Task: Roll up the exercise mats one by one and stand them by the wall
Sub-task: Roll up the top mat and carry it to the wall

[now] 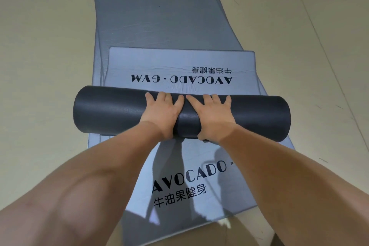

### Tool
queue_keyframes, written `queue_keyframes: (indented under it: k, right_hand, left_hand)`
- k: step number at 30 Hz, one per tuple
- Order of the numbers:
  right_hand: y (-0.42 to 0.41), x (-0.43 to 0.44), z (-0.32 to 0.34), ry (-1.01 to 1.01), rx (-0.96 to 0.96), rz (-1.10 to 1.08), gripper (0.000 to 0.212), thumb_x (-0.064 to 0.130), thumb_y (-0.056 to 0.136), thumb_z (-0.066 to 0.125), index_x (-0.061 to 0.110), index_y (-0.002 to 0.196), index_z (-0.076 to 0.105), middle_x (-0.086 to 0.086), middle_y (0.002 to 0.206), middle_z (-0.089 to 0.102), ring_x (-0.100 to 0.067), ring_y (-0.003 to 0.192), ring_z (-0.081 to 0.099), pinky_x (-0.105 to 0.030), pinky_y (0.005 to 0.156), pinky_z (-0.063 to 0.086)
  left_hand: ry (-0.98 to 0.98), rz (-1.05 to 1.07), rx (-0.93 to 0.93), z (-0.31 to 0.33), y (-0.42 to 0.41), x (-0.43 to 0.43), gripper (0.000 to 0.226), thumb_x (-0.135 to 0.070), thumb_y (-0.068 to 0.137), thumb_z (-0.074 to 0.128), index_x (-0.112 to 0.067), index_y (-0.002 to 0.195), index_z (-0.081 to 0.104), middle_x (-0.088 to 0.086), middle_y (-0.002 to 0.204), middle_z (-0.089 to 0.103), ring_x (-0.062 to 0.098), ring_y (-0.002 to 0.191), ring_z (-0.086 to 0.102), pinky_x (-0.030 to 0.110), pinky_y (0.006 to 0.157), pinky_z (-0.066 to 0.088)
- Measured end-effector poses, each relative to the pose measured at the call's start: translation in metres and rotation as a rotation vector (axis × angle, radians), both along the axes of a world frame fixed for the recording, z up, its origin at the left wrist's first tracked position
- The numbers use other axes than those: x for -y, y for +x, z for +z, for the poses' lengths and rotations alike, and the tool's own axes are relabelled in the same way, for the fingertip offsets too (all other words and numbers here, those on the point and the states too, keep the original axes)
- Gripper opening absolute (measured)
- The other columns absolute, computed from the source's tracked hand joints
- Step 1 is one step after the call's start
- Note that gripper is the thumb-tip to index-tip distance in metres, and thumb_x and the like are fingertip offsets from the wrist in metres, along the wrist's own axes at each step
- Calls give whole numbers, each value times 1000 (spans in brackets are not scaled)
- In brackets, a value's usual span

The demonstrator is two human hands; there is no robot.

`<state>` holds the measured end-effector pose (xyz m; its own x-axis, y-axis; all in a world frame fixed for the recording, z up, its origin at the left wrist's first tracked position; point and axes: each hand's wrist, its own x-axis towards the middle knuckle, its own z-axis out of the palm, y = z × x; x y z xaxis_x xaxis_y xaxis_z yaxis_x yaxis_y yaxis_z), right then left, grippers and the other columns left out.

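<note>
A: Any writing nearest you?
B: "AVOCADO -" and "牛油果健身" on the flat grey mat (249, 175).
A: The hands?
B: Left hand (161, 114) and right hand (211, 116) sit side by side, fingers spread, pressing the dark roll (111, 110), not clasping it. It lies crosswise on the mats.
A: Beyond?
B: Its unrolled end (179, 60) reads "AVOCADO - GYM", upside down.

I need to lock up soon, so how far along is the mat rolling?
Done: the top mat is mostly wound into a dark roll. In hand: left hand and right hand press on the roll, with its short printed flap unrolled. Left: at least one flat mat underneath, and standing them up; no wall shows.
</note>
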<state>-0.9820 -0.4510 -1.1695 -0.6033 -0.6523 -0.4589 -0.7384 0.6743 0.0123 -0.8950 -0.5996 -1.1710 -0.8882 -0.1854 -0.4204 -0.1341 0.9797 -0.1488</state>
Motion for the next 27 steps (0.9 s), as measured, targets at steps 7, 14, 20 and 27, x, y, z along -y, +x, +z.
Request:
queue_keyframes:
  k: [7,14,20,27]
  right_hand:
    - [25,-31,19,81,258,77,136,47,55,90,45,161,5,-4,136,49,-29,132,44,-67,115,25]
    - [62,-62,16,3,18,39,145,88,65,71,40,158,-28,-12,173,-20,-37,158,-22,-73,119,-12]
    - [49,-62,5,25,-105,45,148,68,72,82,39,153,-37,-16,173,-15,-42,159,-10,-78,118,-5]
    - [-7,-22,18,88,59,73,142,44,59,91,47,161,-8,-7,163,28,-35,151,25,-73,119,15]
  left_hand:
    - [177,36,166,17,46,-33,106,-46,54,85,-24,141,29,5,112,55,28,108,45,56,93,44]
    - [305,216,354,36,22,-15,99,-45,42,95,-30,122,40,-2,108,57,27,104,51,54,94,48]
    - [574,346,433,45,-7,12,90,-24,53,100,-25,130,54,-5,108,68,17,91,66,29,79,55]
    - [470,328,308,40,-4,23,128,-39,63,88,-35,162,8,-1,165,25,28,150,27,62,120,18]
